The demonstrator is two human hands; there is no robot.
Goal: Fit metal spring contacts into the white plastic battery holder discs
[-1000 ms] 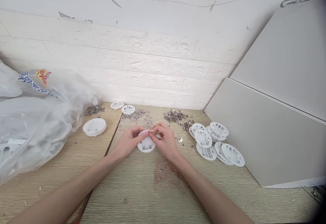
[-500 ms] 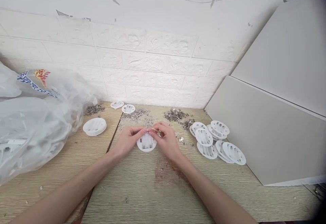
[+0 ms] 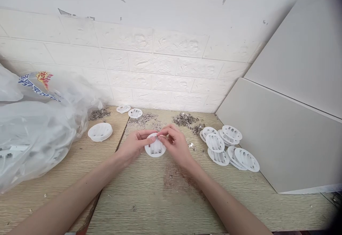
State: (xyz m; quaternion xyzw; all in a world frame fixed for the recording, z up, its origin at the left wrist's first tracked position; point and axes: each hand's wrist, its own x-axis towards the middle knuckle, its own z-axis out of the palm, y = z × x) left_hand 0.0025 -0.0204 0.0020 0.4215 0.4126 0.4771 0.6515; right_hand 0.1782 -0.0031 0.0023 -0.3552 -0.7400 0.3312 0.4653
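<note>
Between my hands is a round white plastic battery holder point(image 3: 156, 149), with slots and small metal contacts on its face. My left hand point(image 3: 134, 144) grips its upper left edge, thumb on the face and fingers behind. At the top edge of the same battery holder, the thumb and fingers of my right hand point(image 3: 176, 144) are pinched together. What sits between those fingertips is too small to make out. Close to my right hand lie loose metal contact pieces point(image 3: 191, 145) on the table.
More battery holders point(image 3: 215, 143) are heaped at the right, before a grey panel point(image 3: 283, 131). A short stack of discs point(image 3: 100, 131) stands at the left beside a clear plastic bag point(image 3: 40, 135). Small metal parts point(image 3: 184, 119) lie in piles along the brick-patterned wall point(image 3: 139, 64).
The battery holder has tilted and shifted slightly right and up. My left hand has slid lower along its side, and my right fingertips have drawn closer together at the top edge.
</note>
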